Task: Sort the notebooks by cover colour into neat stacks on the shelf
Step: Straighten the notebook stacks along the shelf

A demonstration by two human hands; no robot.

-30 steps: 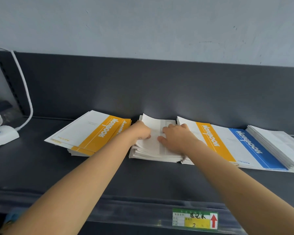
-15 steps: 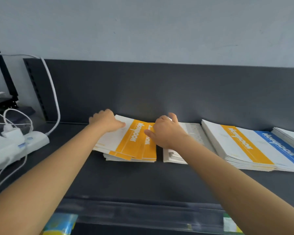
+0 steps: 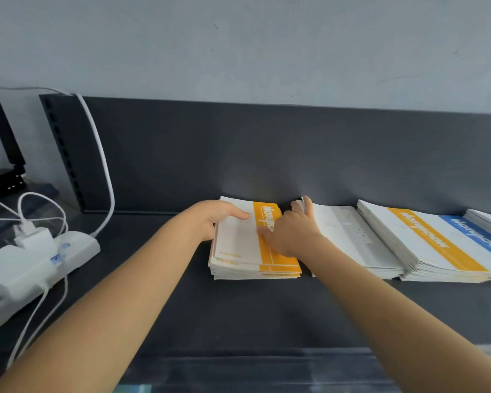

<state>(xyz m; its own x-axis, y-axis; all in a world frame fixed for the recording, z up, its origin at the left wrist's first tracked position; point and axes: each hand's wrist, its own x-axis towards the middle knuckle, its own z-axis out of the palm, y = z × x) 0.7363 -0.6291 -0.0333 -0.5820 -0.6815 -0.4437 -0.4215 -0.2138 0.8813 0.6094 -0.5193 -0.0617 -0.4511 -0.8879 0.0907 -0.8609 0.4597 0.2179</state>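
Your left hand (image 3: 210, 219) lies flat and open against the left edge of the orange-banded stack (image 3: 253, 251), centre of frame on the shelf (image 3: 238, 313). Your right hand (image 3: 292, 234) rests loosely spread on its right edge, gripping nothing. The stack's long axis runs front to back, bracketed between both hands. The grey-banded stack (image 3: 352, 239) lies just beside, right.

Left hand (image 3: 211, 219): your arm is stretched forward, palm down, fingers flat and loosely spread.
Right hand (image 3: 291, 234): your arm is extended, palm down, fingers splayed, thumb pointing left.
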